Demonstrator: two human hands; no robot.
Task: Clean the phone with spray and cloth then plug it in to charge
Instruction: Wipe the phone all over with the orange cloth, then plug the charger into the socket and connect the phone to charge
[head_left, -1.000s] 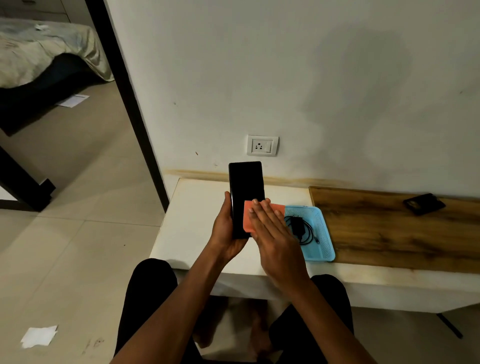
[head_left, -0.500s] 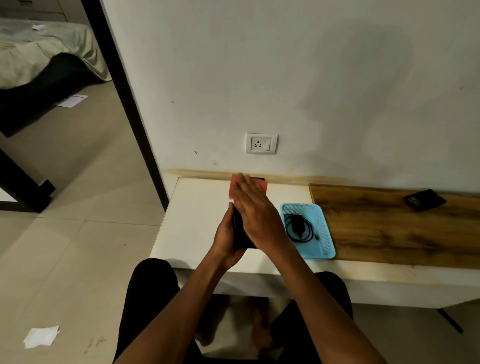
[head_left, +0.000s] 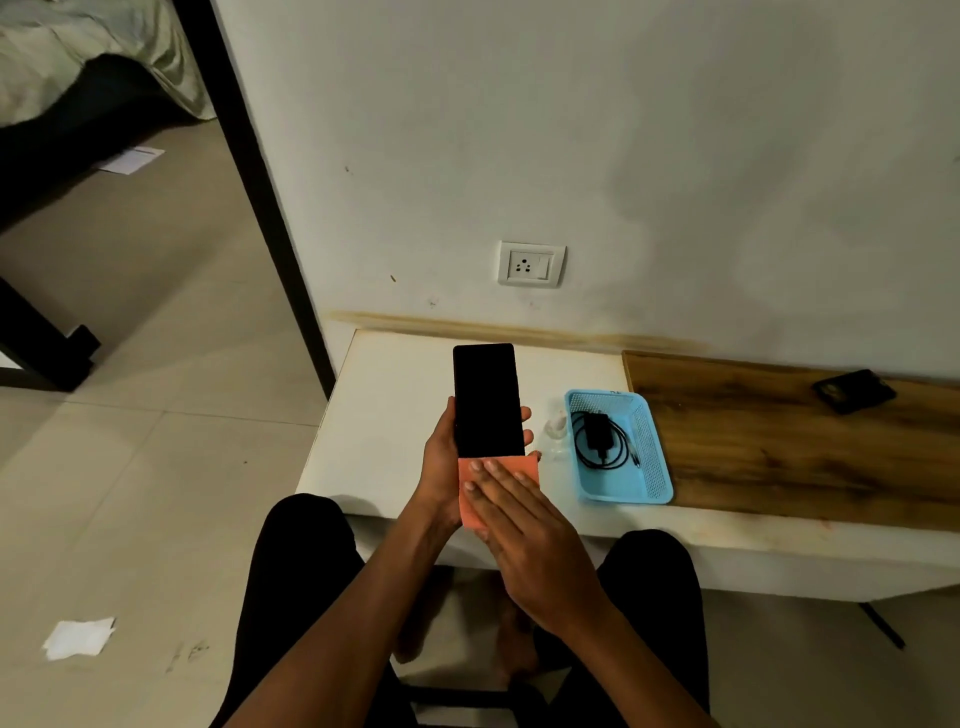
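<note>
My left hand (head_left: 441, 462) grips a black phone (head_left: 487, 400) upright above the white table, its dark screen facing me. My right hand (head_left: 524, 535) lies flat on an orange cloth (head_left: 511, 467), pressing it against the phone's lower end; the fingers are stretched out. A small clear spray bottle (head_left: 556, 427) stands on the table just right of the phone. Beside it, a blue basket (head_left: 652, 467) holds a black charger with its coiled cable (head_left: 600, 439). A white wall socket (head_left: 531, 264) sits on the wall above the table.
The white table (head_left: 384, 415) stands against the wall, with a wooden board (head_left: 779, 447) on its right part and a black object (head_left: 854, 391) lying on that board. My knees are under the front edge. A doorway and tiled floor lie to the left.
My right hand slid the orange cloth from the phone's top down to its lower end, uncovering the screen. My left hand kept hold of the phone.
</note>
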